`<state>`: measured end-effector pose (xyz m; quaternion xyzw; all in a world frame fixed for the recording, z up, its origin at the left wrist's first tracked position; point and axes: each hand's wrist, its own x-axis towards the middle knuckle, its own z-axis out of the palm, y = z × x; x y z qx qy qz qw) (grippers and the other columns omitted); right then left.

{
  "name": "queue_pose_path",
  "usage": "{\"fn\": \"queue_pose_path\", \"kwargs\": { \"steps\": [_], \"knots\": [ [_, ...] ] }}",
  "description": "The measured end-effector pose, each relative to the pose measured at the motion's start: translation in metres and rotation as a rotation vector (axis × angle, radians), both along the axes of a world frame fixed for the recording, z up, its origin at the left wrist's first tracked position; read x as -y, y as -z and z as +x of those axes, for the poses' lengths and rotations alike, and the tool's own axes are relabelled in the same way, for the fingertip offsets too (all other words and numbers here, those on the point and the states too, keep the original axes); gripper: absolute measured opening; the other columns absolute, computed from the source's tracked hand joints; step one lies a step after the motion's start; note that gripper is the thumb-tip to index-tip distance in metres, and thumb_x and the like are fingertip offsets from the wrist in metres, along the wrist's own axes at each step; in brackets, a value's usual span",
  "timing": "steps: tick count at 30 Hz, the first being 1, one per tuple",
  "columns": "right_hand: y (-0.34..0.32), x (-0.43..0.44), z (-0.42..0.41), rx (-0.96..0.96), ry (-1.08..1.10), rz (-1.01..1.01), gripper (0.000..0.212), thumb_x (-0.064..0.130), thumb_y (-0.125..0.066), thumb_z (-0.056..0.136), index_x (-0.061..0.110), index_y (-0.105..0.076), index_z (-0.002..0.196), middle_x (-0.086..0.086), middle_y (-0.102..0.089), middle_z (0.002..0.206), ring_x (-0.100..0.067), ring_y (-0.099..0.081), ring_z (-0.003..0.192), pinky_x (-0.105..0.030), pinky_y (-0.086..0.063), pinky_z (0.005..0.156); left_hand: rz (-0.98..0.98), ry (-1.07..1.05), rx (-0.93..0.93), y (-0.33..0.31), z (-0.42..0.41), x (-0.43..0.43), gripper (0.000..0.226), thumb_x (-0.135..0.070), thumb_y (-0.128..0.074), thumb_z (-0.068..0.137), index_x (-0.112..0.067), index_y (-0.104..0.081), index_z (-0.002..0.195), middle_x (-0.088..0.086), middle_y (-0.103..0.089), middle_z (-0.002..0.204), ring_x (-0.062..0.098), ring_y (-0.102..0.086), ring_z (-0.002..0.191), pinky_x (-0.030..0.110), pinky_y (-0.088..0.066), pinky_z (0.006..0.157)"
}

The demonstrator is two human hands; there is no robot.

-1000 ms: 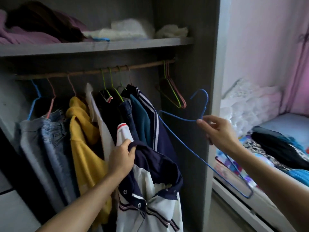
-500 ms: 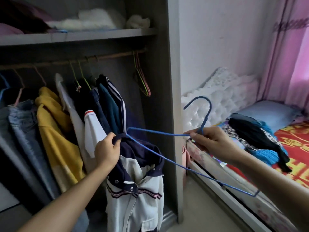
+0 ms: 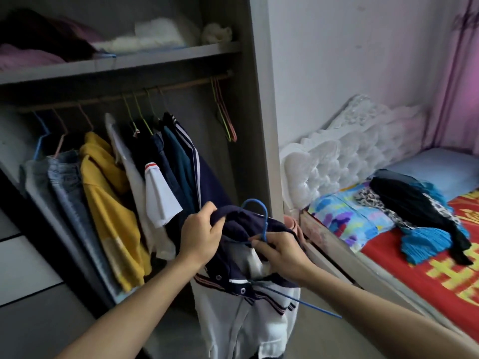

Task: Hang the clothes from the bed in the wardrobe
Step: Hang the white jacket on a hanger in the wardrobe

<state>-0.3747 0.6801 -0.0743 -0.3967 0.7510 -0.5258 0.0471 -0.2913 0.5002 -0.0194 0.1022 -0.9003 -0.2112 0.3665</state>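
Head view: an open wardrobe with its rail across the upper left; every place below is given from that rail.
Hung clothes: jeans, a yellow top and darker pieces hang packed together from the rail's left and middle stretch.
Spare hangers: a green and a pink wire hanger hang bare at the rail's right end, with some free rail between them and the hung clothes.
Left hand: below the rail's right half, the left hand curls its fingers round the navy collar of the navy-and-white shirt, bunching it open.
Shirt: it hangs from both hands, well below the rail, and is not yet on it.
Blue hanger: the blue hanger stands hook-up in the collar opening, below the rail's right end. One wire arm pokes out low on the shirt's right, so it looks only half threaded.
Right hand: the right hand pinches the hanger's neck just under the hook.
Bed: far right of the rail and lower, the bed carries a pile of clothes, dark and turquoise.
Step in hand: dressing the hanger, seemingly midway.
Next move: likely seat both shoulders on the wire, then raise the hook to the rail's free stretch. The collar must be wide enough for the protruding arm to slip in.
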Motion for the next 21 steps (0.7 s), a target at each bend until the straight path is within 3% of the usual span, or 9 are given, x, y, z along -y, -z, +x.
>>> {"fn": "queue_pose_path", "kwargs": {
  "steps": [3, 7, 9, 13, 16, 19, 21],
  "knots": [
    [-0.026, -0.017, -0.006, 0.086, 0.046, -0.164, 0.022, 0.016, -0.059, 0.096, 0.001, -0.070, 0.083, 0.015, -0.046, 0.050, 0.001, -0.038, 0.051, -0.023, -0.033, 0.047, -0.028, 0.091, 0.065, -0.009, 0.009, 0.008, 0.020, -0.026, -0.055, 0.089, -0.018, -0.045, 0.074, -0.006, -0.052, 0.059, 0.016, -0.051, 0.057, 0.034, -0.037, 0.055],
    [-0.060, -0.023, 0.001, 0.101, -0.069, -0.155, 0.033, 0.018, -0.056, 0.098, -0.003, -0.063, 0.073, 0.011, -0.040, 0.043, -0.001, -0.032, 0.041, -0.013, -0.025, 0.043, -0.126, 0.186, 0.115, -0.026, 0.007, -0.002, 0.021, -0.030, -0.045, 0.085, -0.009, -0.042, 0.082, 0.003, -0.057, 0.069, 0.027, -0.054, 0.068, 0.041, -0.042, 0.061],
    [-0.072, -0.023, 0.008, 0.093, -0.133, -0.169, 0.031, 0.015, -0.055, 0.098, 0.007, -0.064, 0.069, 0.009, -0.046, 0.045, 0.000, -0.036, 0.041, -0.010, -0.028, 0.044, -0.200, 0.197, 0.128, -0.032, 0.005, -0.010, 0.017, -0.030, -0.044, 0.084, -0.015, -0.036, 0.083, 0.007, -0.057, 0.066, 0.035, -0.056, 0.068, 0.046, -0.043, 0.060],
    [-0.077, -0.024, 0.006, 0.122, -0.178, -0.219, 0.038, 0.013, -0.057, 0.097, 0.025, -0.058, 0.061, 0.014, -0.047, 0.046, 0.003, -0.039, 0.045, -0.010, -0.032, 0.048, -0.324, 0.213, 0.190, -0.034, 0.007, -0.019, 0.020, -0.040, -0.042, 0.084, -0.024, -0.032, 0.088, 0.006, -0.061, 0.069, 0.039, -0.059, 0.074, 0.044, -0.043, 0.062],
    [-0.069, -0.019, -0.006, 0.071, -0.166, -0.144, 0.035, 0.035, -0.065, 0.092, 0.022, -0.058, 0.059, 0.004, -0.044, 0.055, -0.008, -0.035, 0.053, -0.027, -0.031, 0.051, -0.405, 0.190, 0.223, -0.029, 0.008, -0.021, 0.035, -0.057, -0.045, 0.086, -0.024, -0.034, 0.090, 0.004, -0.063, 0.068, 0.034, -0.061, 0.074, 0.042, -0.043, 0.062],
    [-0.067, -0.016, -0.023, -0.343, 0.202, -0.059, 0.036, 0.059, -0.060, 0.081, 0.023, -0.066, 0.075, 0.013, -0.055, 0.065, -0.008, -0.051, 0.060, -0.032, -0.042, 0.058, -0.386, 0.126, 0.152, -0.026, 0.003, -0.010, 0.029, -0.053, -0.051, 0.088, -0.027, -0.037, 0.094, 0.004, -0.068, 0.073, 0.036, -0.064, 0.078, 0.042, -0.047, 0.061],
    [-0.071, -0.026, -0.022, -0.644, 0.453, -0.263, 0.025, 0.044, -0.063, 0.086, 0.021, -0.068, 0.080, 0.012, -0.057, 0.073, -0.010, -0.057, 0.069, -0.028, -0.045, 0.061, -0.335, 0.051, 0.074, -0.030, 0.004, 0.003, 0.024, -0.048, -0.051, 0.089, -0.027, -0.046, 0.099, 0.005, -0.068, 0.073, 0.037, -0.064, 0.077, 0.040, -0.047, 0.061]
  ]
}}
